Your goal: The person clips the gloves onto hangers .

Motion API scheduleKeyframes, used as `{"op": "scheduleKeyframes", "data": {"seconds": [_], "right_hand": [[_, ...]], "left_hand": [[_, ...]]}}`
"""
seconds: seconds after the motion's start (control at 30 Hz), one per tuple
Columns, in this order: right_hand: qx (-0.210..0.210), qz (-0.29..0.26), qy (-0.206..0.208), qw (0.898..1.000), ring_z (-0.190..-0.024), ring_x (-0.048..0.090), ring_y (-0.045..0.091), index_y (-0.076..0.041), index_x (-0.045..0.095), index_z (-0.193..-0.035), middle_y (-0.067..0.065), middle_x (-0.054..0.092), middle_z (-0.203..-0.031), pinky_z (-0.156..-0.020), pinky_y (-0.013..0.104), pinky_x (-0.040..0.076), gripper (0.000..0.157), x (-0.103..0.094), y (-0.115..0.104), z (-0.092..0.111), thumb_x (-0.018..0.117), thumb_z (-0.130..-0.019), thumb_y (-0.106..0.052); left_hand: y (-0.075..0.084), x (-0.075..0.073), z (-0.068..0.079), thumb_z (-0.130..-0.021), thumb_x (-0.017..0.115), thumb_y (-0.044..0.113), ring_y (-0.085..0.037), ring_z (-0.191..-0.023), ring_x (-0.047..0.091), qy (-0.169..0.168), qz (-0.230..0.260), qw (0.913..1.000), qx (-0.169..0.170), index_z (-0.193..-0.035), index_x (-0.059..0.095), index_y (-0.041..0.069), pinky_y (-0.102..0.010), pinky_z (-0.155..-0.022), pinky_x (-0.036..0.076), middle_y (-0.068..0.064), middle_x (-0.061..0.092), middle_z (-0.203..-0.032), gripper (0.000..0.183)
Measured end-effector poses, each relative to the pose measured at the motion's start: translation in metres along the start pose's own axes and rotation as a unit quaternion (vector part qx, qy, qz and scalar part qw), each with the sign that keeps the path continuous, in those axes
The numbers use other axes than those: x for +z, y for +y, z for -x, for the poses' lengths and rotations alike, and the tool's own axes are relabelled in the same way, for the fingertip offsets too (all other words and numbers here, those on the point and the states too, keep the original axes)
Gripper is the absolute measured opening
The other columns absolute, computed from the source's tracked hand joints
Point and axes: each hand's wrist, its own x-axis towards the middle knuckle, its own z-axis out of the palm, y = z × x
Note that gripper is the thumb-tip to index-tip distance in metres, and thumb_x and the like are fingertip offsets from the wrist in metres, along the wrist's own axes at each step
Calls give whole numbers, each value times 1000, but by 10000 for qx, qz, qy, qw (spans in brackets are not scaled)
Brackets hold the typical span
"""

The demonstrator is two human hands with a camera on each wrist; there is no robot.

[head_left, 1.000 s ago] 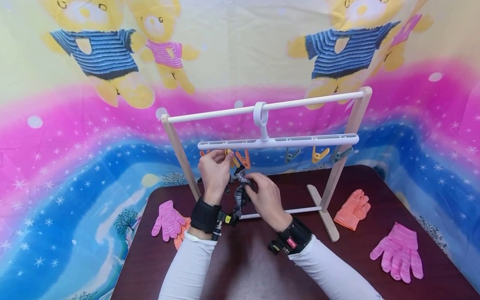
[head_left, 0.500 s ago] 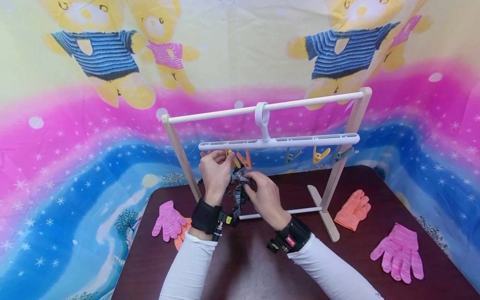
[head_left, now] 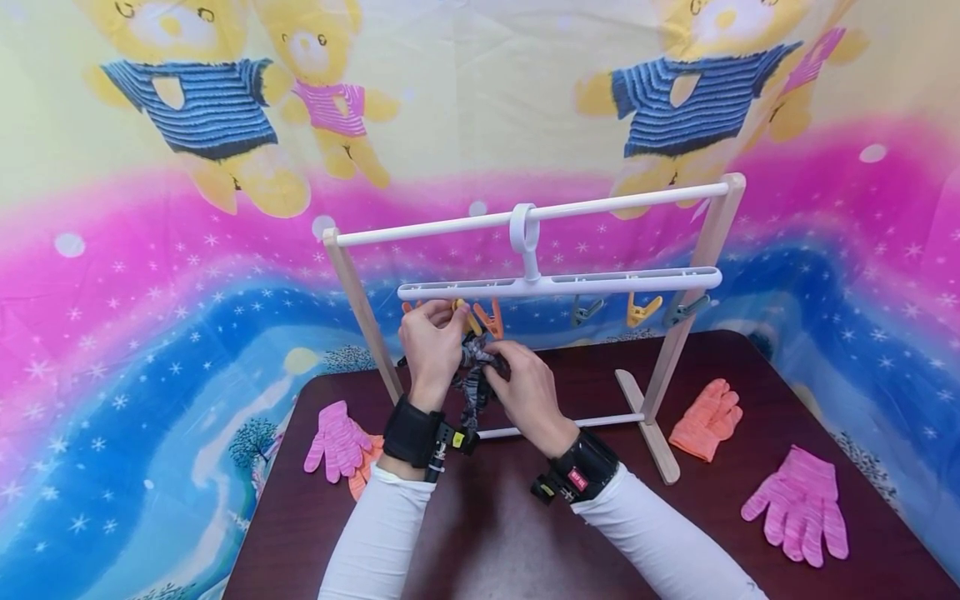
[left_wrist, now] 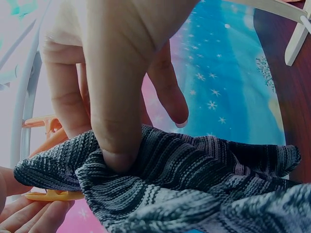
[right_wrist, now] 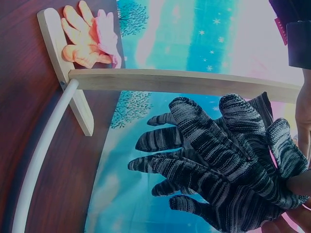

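Under the left half of the white hanger (head_left: 630, 282), my left hand (head_left: 431, 350) pinches a yellow clothespin (head_left: 471, 322). My right hand (head_left: 531, 392) pinches a black-and-grey knit glove (head_left: 472, 392) just below that clothespin. The left wrist view shows the right thumb pressing into the glove's folds (left_wrist: 180, 167), with an edge of cloth at the yellow clothespin (left_wrist: 54, 195). In the right wrist view the held glove (right_wrist: 209, 145) dangles with its fingers spread, and a second dark glove (right_wrist: 158, 140) shows behind it. An orange clothespin (head_left: 491, 319) hangs to the right of the yellow one.
The hanger hooks over the top rod (head_left: 622, 201) of a wooden stand. Its right half carries a yellow clothespin (head_left: 642, 311) and two grey-green ones. Pink gloves (head_left: 336, 442) (head_left: 798, 508) and orange gloves (head_left: 707, 421) lie on the dark table (head_left: 517, 533) at both sides.
My right hand has shifted slightly left, bringing the top of the dark glove closer under the yellow clothespin. The left hand stays on the clothespin.
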Motion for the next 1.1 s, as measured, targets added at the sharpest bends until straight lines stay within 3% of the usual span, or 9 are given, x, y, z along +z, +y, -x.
{"op": "scheduleKeyframes", "data": {"seconds": [0.5, 0.9, 1.1], "right_hand": [[0, 2, 28, 10000, -93, 72, 23, -10, 73, -111, 8, 76, -108, -71, 40, 57, 23, 1, -3, -2, 77, -88, -9], [9, -199, 158, 9997, -100, 72, 27, -7, 73, -112, 11, 76, -108, -81, 44, 59, 25, 1, -7, -3, 77, -87, -6], [-1, -439, 181, 9989, -92, 73, 25, -5, 72, -112, 13, 76, -109, -74, 39, 58, 24, 3, -6, -3, 75, -88, -4]], "left_hand": [[-1, 1, 1, -96, 71, 24, -24, -99, 75, -80, 43, 10000, -12, -114, 74, 2, -27, -83, 60, -17, 77, -107, 29], [-1, 2, 3, -96, 71, 23, -24, -99, 75, -62, 42, 10000, -11, -114, 74, 2, -26, -83, 59, -17, 77, -107, 29], [-2, 2, 2, -95, 72, 24, -24, -97, 76, -92, 14, 9999, -81, -112, 75, 2, -31, -81, 61, -17, 77, -104, 29]]}}
